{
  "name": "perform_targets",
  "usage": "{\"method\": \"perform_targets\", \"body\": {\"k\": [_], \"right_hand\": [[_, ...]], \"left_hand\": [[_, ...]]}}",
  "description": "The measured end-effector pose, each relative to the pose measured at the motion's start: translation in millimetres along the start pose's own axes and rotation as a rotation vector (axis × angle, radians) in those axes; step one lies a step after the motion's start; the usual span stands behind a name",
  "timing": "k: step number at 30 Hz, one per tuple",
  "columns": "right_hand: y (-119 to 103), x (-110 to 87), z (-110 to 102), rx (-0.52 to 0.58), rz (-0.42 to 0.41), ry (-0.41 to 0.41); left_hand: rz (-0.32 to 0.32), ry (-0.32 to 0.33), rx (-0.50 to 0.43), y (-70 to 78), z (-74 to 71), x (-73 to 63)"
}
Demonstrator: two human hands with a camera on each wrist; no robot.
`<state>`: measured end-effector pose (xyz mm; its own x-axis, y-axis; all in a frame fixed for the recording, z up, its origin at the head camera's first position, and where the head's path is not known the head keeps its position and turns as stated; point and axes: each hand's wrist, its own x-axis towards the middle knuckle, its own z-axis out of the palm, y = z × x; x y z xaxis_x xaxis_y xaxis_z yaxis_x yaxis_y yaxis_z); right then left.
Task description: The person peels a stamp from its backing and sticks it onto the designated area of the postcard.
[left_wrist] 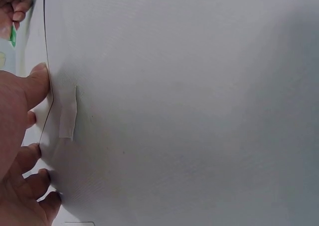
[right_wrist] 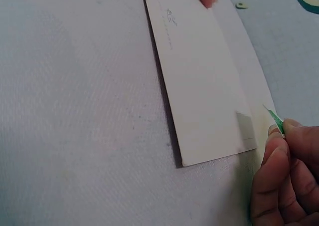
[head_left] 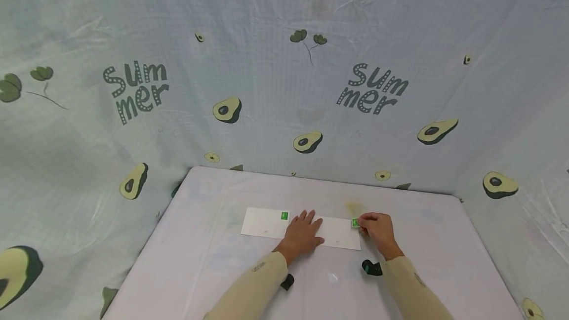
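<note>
A white envelope point(head_left: 339, 234) lies flat on the table. My left hand point(head_left: 303, 233) presses on its left end with fingers spread, and in the left wrist view the thumb point(left_wrist: 39, 86) rests at its edge. Thumb and forefinger of my right hand point(head_left: 376, 228) pinch a small green stamp point(head_left: 355, 222) by its edge. That stamp is over the envelope's upper right corner; the right wrist view shows it tilted, close above a faint printed square point(right_wrist: 245, 130). Left of my left hand lies a second white envelope point(head_left: 262, 223) with a green stamp point(head_left: 284, 216) on its upper right corner.
The white-covered table point(head_left: 213, 280) ends at a back edge against a hanging cloth point(head_left: 266, 73) printed with avocados. A small pale strip point(left_wrist: 68, 113) shows on the tabletop in the left wrist view. Dark wrist devices point(head_left: 371, 267) sit under both forearms.
</note>
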<state>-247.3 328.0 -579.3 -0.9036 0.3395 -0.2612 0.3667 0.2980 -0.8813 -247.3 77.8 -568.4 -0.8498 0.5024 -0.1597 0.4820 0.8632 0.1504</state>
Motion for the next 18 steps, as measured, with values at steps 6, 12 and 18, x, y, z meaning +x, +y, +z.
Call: {"method": "perform_targets", "body": {"k": [6,12,18], "right_hand": [[-0.4,3.7,2.0,-0.066,0.016,-0.004],[0.2,5.7,5.8,-0.128,0.014,0.005],[-1.0,5.2,8.9,-0.212,-0.033,0.008]], "left_hand": [[0.007,0.006,0.002,-0.7,-0.6,0.3],[0.006,0.009,-0.010,-0.6,0.3,0.0],[0.000,0.005,-0.008,-0.2,-0.3,0.2]]}}
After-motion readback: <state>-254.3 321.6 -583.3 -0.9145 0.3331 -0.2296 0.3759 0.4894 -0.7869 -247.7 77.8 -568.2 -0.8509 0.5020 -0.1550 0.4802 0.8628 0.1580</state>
